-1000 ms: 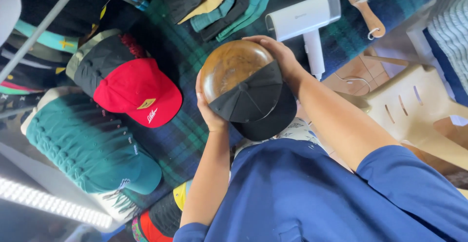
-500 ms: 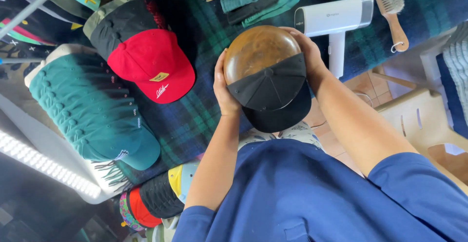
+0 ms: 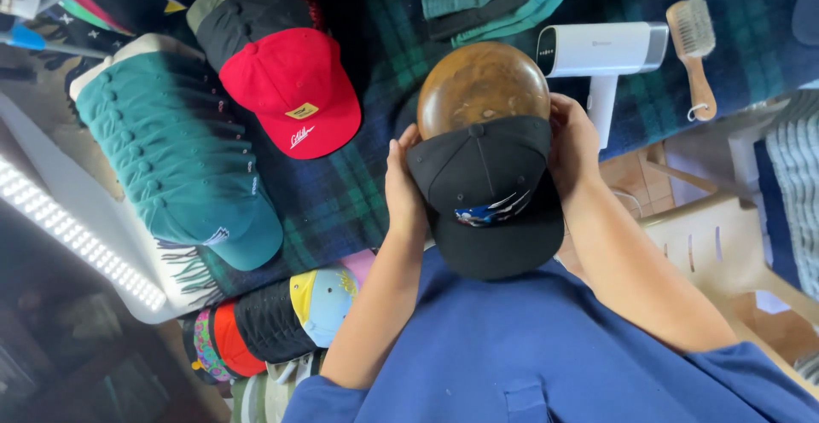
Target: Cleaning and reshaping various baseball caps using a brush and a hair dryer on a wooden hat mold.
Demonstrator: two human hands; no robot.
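yellow patch label (image 3: 301, 111) on red cap (image 3: 293, 92), white embroidery below it

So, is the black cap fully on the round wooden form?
No, partly: black cap covers only half; round wooden form shows bare above it.

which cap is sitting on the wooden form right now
The black cap, held between the left hand and right hand over the round wooden form. The red cap and the teal stack lie on the plaid cloth.

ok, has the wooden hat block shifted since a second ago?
No. The wooden hat block, under the black cap, still sits just left of the handle of the white steamer; only the camera shifted.
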